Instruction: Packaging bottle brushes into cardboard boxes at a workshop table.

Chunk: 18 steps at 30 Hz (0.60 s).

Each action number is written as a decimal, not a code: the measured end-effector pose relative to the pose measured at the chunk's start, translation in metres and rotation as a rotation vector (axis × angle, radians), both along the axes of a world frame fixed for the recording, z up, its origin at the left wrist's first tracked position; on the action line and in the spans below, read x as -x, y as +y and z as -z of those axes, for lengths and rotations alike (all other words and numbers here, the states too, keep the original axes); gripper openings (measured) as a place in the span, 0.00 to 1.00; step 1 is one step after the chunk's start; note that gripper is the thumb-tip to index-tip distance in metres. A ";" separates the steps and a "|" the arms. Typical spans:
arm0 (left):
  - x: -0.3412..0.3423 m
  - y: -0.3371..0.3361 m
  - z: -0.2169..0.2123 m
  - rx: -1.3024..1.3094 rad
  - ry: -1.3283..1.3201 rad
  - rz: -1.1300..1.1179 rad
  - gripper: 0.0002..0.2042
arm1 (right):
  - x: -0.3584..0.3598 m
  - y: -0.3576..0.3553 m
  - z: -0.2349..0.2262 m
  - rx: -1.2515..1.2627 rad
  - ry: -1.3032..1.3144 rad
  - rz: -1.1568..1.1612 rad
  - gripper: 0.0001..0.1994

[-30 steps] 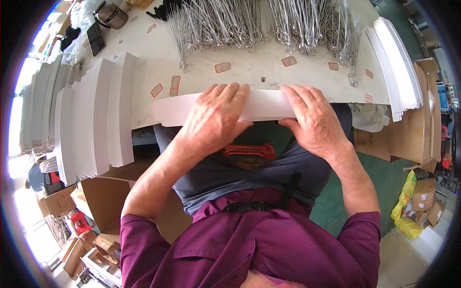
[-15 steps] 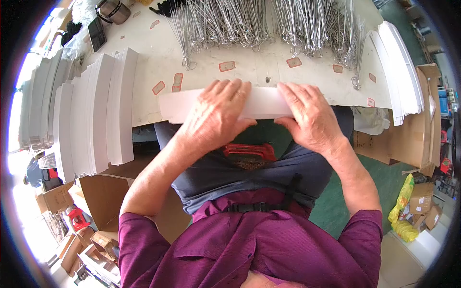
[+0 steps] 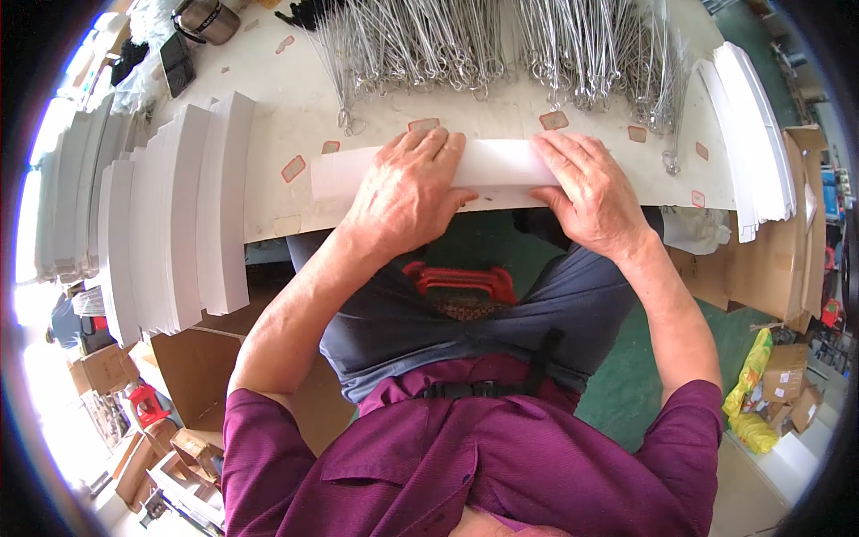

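A long, narrow white paper carton point(image 3: 501, 164) lies across the table near its front edge. My left hand point(image 3: 407, 188) lies over its left part, fingers on the top and thumb at the near side. Over the right end, my right hand point(image 3: 592, 190) grips in the same way, thumb toward the left hand. Both palms cover much of the carton, so its ends are partly hidden. Whether it is fully folded into a box I cannot tell.
Thin metal rods with looped ends point(image 3: 429, 54) lie in two heaps at the table's far side. White carton stacks stand at left point(image 3: 183, 215) and right point(image 3: 756, 143). A metal mug point(image 3: 206, 20) and a phone point(image 3: 177, 65) are far left. A red stool point(image 3: 461, 279) shows below.
Both hands and the carton have moved slightly away from me and to the right, from overhanging the front edge to farther onto the table.
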<state>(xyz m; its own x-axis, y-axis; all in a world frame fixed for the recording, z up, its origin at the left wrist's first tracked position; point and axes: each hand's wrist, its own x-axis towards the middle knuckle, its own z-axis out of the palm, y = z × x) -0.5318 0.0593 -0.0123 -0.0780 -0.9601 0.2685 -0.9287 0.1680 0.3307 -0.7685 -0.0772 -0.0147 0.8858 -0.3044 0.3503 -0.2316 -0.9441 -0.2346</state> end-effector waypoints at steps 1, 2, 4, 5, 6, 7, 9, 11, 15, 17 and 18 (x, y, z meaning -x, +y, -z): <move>-0.001 -0.003 0.001 -0.001 0.000 0.001 0.30 | -0.002 -0.004 0.001 -0.001 0.000 0.001 0.29; -0.003 -0.006 0.002 0.009 0.013 -0.018 0.30 | -0.005 -0.008 0.001 0.007 -0.008 0.003 0.29; -0.003 -0.009 0.005 0.020 0.026 -0.037 0.29 | -0.007 -0.010 0.005 0.015 -0.015 0.006 0.28; -0.001 -0.009 0.008 0.039 0.030 -0.043 0.29 | -0.007 -0.009 0.009 0.008 -0.020 0.012 0.28; 0.000 -0.008 0.009 0.059 0.033 -0.048 0.30 | -0.007 -0.008 0.011 0.002 -0.024 0.017 0.28; 0.001 -0.005 0.010 0.055 0.032 -0.048 0.30 | -0.006 -0.005 0.012 -0.002 -0.024 0.018 0.28; 0.005 0.003 0.011 0.103 -0.023 -0.064 0.30 | -0.004 0.001 0.012 -0.051 -0.028 0.026 0.27; 0.007 0.009 0.017 0.106 -0.017 -0.081 0.30 | -0.004 0.002 0.010 -0.074 -0.021 0.021 0.27; 0.007 0.007 0.010 0.053 0.035 -0.084 0.31 | -0.004 0.003 0.010 -0.123 -0.032 0.028 0.28; 0.007 0.007 0.012 0.055 0.031 -0.085 0.30 | -0.003 0.005 0.011 -0.113 -0.036 0.033 0.28; 0.008 0.007 0.012 0.057 0.027 -0.084 0.30 | -0.003 0.005 0.011 -0.103 -0.040 0.038 0.28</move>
<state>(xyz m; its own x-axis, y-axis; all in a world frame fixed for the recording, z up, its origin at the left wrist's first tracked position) -0.5394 0.0668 -0.0246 0.0101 -0.9460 0.3240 -0.9311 0.1092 0.3480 -0.7654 -0.0718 -0.0255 0.8588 -0.3738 0.3503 -0.2556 -0.9053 -0.3394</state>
